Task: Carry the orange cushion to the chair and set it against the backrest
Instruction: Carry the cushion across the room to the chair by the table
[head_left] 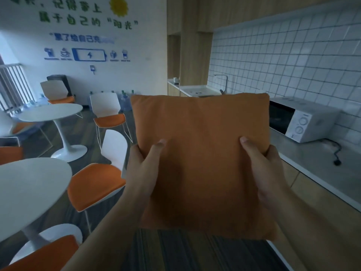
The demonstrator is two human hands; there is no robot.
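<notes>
I hold a square orange cushion (201, 153) upright in front of me, off the floor, filling the middle of the view. My left hand (142, 169) grips its left edge with the thumb on the front face. My right hand (263, 169) grips its right edge the same way. The nearest chair (97, 182), with a white backrest and an orange seat, stands just left of the cushion, beside my left forearm. The cushion hides part of its backrest.
Two round white tables (29, 188) (52, 112) stand at the left with more orange-seated chairs (109, 116) around them. A grey counter (312, 159) with a white microwave (300, 120) and a sink runs along the right wall. Water bottles line the far wall. Striped carpet lies below.
</notes>
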